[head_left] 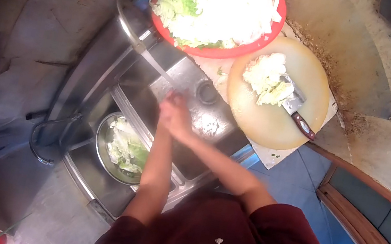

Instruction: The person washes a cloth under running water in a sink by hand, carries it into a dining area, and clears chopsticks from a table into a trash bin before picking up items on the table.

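Observation:
My left hand (170, 101) and my right hand (177, 122) are pressed together over the sink basin (153, 125), smeared a little by motion. Both look closed, their fingers folded against each other; whatever lies between them, if anything, is hidden. A stream of water (156, 65) runs from the curved faucet (130, 32) down to the hands. Below and to the right, the drain (207, 92) and wet metal floor of the basin show.
A metal bowl (99, 142) with cabbage leaves (124, 145) stands in the left basin. At the back, a red basin (275, 24) holds chopped cabbage (221, 6). On the round chopping board (276, 136), a cleaver (302, 124) lies against more cabbage (268, 80).

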Motion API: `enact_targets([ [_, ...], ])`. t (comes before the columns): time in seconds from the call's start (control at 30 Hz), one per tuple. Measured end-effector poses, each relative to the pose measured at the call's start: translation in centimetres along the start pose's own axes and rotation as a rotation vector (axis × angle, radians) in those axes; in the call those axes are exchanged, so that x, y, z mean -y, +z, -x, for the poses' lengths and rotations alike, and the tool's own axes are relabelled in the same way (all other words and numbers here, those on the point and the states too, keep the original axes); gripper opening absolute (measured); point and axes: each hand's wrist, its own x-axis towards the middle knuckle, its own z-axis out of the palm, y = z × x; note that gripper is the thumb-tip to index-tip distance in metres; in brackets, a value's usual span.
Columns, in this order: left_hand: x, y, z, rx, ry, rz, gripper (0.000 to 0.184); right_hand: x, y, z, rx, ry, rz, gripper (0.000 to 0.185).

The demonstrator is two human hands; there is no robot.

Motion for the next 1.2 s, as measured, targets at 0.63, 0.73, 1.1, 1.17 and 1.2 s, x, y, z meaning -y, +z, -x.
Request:
enact_targets([
  [0.63,-5.3,14.0,-1.9,-0.539,0.020,-0.438,0.026,-21.8,2.7,-3.5,-0.047,0.415,0.041,0.029],
  [0.73,-7.3,15.2,-3.8,-0.300,-0.141,-0.669,0.022,-19.0,-1.3,-2.7,0.231,0.475,0.198,0.051],
  [1.1,-12.4,18.4,0.9,-0.215,-0.103,-0.722,0.027,-15.6,2.7,-5.7,0.208,0.224,0.404,0.059],
  [1.17,-13.7,19.8,2.9,-0.253,-0.048,-0.606,0.029,-13.0,0.8,-5.9,0.323,0.458,-0.052,0.049],
  [1.2,-13.8,19.4,3.4,-0.279,0.030,-0.549,0.028,-11.4,0.0,-5.9,0.384,0.573,-0.281,0.045],
])
